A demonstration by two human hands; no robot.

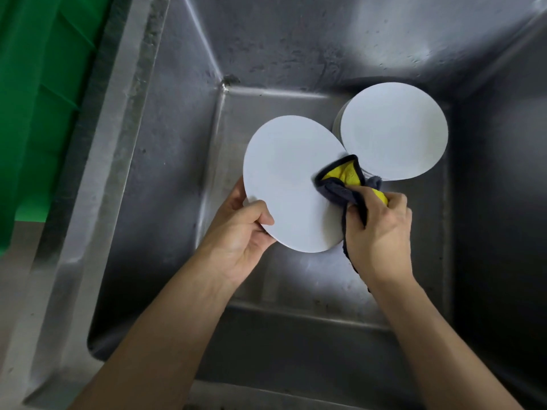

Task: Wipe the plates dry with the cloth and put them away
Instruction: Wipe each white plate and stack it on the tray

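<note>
I note the left hand (236,232) fingers curled round the white plate's (290,179) edge. The right hand (381,229) fingers are clamped on the cloth (340,182), pressing it to that plate.

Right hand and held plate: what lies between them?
In the head view, the cloth: the right hand grips it and presses it onto the plate.

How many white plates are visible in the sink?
2 clearly: one plate held in the left hand, one top plate of a stack at the sink's far right. More lie hidden beneath it.
</note>
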